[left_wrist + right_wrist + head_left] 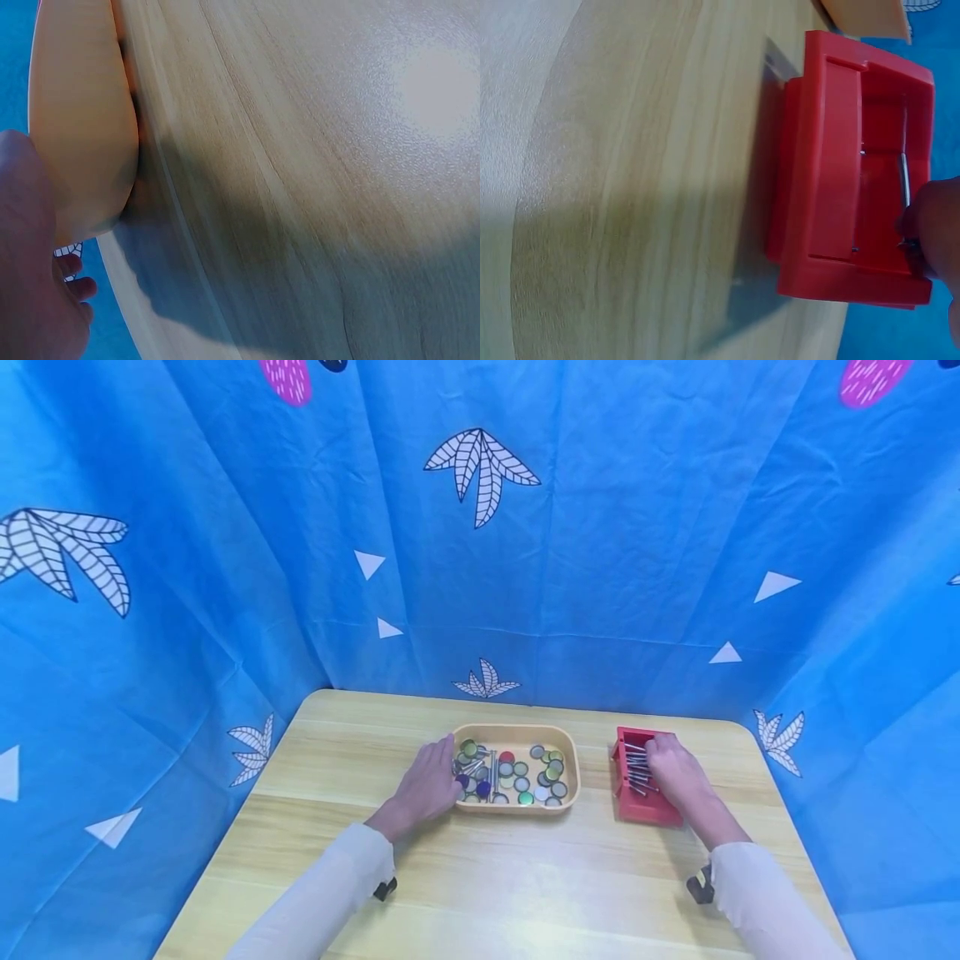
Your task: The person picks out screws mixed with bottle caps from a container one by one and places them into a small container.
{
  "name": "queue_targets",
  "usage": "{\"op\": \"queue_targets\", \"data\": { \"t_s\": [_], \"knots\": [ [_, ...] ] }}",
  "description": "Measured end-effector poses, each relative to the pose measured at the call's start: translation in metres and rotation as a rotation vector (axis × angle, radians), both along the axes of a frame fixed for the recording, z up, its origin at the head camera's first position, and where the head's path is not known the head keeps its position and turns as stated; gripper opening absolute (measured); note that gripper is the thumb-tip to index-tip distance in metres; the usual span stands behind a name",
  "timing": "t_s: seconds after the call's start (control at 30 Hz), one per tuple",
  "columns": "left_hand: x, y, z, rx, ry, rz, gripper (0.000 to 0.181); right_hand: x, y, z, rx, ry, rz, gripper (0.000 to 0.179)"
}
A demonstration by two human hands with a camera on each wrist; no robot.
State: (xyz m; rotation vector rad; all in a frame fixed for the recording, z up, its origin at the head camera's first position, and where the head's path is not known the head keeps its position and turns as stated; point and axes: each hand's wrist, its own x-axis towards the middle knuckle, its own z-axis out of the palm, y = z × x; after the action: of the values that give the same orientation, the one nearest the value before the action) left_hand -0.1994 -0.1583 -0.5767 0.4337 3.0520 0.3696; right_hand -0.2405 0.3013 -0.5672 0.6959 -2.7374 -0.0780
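In the head view my left hand (427,781) holds the left end of a pale orange tray (525,727). The left wrist view has the thumb against the outer wall of the tray (86,112), other fingers curled beyond its end. Bottle caps (521,768) and several long metal screws (494,772) lie inside the tray. At the right, my right hand (675,768) reaches into a red box (648,810) of similar screws (637,772). Close up, its fingertips pinch a screw (905,180) inside the red box (832,165); the palm is out of frame.
Both containers stand on a light wood table (517,877), the tray left of the box. A blue patterned cloth (600,527) hangs behind and on both sides of the table. Dark straps (701,885) show at the wrists.
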Motion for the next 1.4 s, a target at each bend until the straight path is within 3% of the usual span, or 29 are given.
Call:
{"op": "queue_targets", "data": {
  "t_s": [0.17, 0.53, 0.97, 1.23, 1.4],
  "knots": [
    [-0.001, 0.0, -0.001, -0.007, 0.013, -0.012, 0.087, -0.003, -0.002, -0.006, 0.071, -0.061, -0.01, 0.031],
    [0.001, -0.001, 0.003, -0.006, 0.021, -0.024, 0.086, -0.01, -0.007, -0.014, 0.109, -0.117, -0.013, 0.032],
    [-0.001, -0.001, -0.003, -0.013, 0.003, -0.012, 0.087, -0.005, -0.008, -0.013, 0.139, -0.107, -0.009, 0.036],
    [0.0, -0.001, -0.001, 0.004, 0.012, -0.009, 0.086, -0.005, -0.007, -0.009, 0.112, -0.131, -0.013, 0.036],
    [0.0, -0.001, -0.001, -0.002, -0.001, -0.011, 0.086, -0.002, -0.008, 0.004, -0.012, -0.1, -0.026, 0.031]
  ]
}}
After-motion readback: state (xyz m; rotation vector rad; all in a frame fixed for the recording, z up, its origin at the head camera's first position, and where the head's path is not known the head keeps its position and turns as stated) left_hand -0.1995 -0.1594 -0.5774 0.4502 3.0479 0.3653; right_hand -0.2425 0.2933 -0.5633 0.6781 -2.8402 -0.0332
